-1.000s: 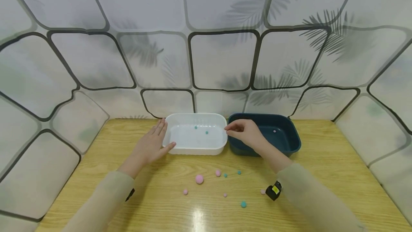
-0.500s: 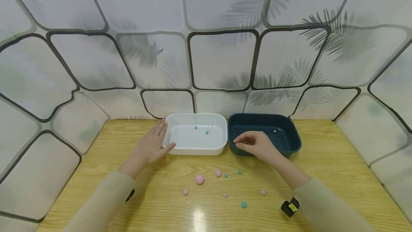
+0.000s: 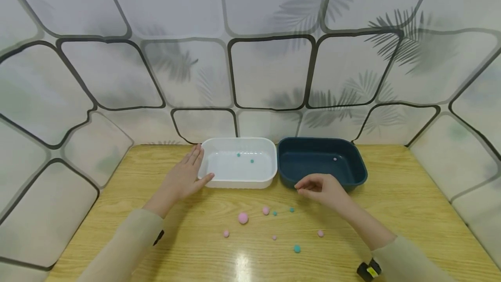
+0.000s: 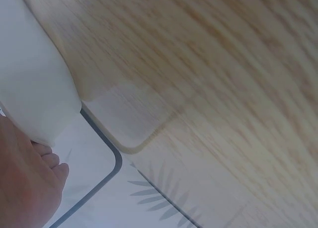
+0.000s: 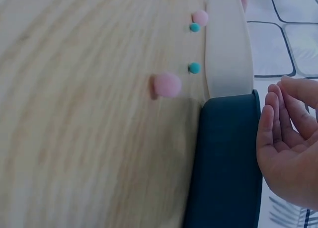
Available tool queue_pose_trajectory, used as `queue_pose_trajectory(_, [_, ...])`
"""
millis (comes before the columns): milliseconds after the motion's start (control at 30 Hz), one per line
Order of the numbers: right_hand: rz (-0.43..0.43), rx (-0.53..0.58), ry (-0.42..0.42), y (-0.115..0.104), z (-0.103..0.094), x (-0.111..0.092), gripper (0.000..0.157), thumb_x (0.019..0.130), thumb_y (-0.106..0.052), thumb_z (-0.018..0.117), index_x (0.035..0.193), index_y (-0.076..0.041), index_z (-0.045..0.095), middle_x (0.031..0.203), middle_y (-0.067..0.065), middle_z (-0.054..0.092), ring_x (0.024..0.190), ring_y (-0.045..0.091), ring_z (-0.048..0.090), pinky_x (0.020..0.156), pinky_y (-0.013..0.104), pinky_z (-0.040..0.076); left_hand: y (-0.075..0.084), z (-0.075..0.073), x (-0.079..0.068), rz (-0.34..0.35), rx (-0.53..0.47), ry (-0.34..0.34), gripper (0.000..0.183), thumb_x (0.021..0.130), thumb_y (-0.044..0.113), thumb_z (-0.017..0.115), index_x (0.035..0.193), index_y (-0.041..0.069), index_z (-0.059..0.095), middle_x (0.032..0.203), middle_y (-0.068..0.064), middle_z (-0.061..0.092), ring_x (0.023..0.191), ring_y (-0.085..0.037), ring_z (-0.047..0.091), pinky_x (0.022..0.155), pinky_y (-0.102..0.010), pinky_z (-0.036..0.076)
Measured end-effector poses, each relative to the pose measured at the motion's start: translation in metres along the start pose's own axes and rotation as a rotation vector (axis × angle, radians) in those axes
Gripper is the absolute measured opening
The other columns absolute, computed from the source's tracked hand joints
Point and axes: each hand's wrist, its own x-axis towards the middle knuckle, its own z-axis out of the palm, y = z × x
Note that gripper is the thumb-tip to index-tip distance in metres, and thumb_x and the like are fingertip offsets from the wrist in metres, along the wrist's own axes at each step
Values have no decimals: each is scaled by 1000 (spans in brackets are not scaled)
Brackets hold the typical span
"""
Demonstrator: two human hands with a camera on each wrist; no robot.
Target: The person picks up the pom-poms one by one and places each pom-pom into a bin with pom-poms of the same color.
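Observation:
My left hand [image 3: 182, 178] rests with straight fingers against the left end of the white tray [image 3: 237, 185]. Its thumb lies over the front rim. Two small teal balls [image 3: 252, 161] sit inside that tray. Over the front edge of the dark blue tray [image 3: 354, 183], my right hand [image 3: 325, 191] hovers with loosely bent fingers. Nothing shows between its fingers [image 5: 268, 119] in the right wrist view. A small pink ball [image 3: 335, 159] lies in the blue tray. Closest in front of the right hand on the table are a teal ball [image 3: 292, 209] and a pink ball [image 3: 320, 233].
More balls are scattered on the wooden table [image 3: 188, 247]: a large pink ball [image 3: 243, 218], a larger teal ball [image 3: 297, 249] and several smaller ones. Both trays stand side by side near the patterned wall [image 3: 270, 77] at the back.
My right hand has moved from the white tray's right rim toward the front right, over the blue tray's front edge. My left hand has stayed put. The balls lie as before.

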Motion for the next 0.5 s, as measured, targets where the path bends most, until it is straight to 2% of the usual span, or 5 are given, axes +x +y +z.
queue_pose_trajectory(233, [-15, -15, -9, 5, 6, -12, 11, 95, -6, 78, 104, 1, 80, 97, 12, 80, 81, -5, 65, 71, 19, 59, 0, -2, -1, 1, 4, 5, 91, 110, 55, 47, 164, -12, 18, 175, -28, 12, 165, -43, 14, 134, -55, 24])
queue_pose_trajectory(367, [-31, 11, -17, 9, 13, -16, 12, 94, -5, 79, 103, 3, 79, 97, 15, 80, 81, -7, 65, 70, 19, 59, 0, -2, -1, 3, 2, 2, 90, 110, 55, 46, 164, -12, 18, 175, -28, 12, 164, -44, 14, 134, -55, 24])
queue_pose_trajectory(500, [-14, 30, -23, 14, 19, -18, 12, 94, -5, 79, 103, 3, 79, 99, 15, 80, 82, -7, 65, 71, 19, 59, 1, -2, -1, 2, 2, -4, 91, 109, 54, 47, 164, -12, 18, 176, -27, 11, 165, -43, 14, 134, -55, 25])
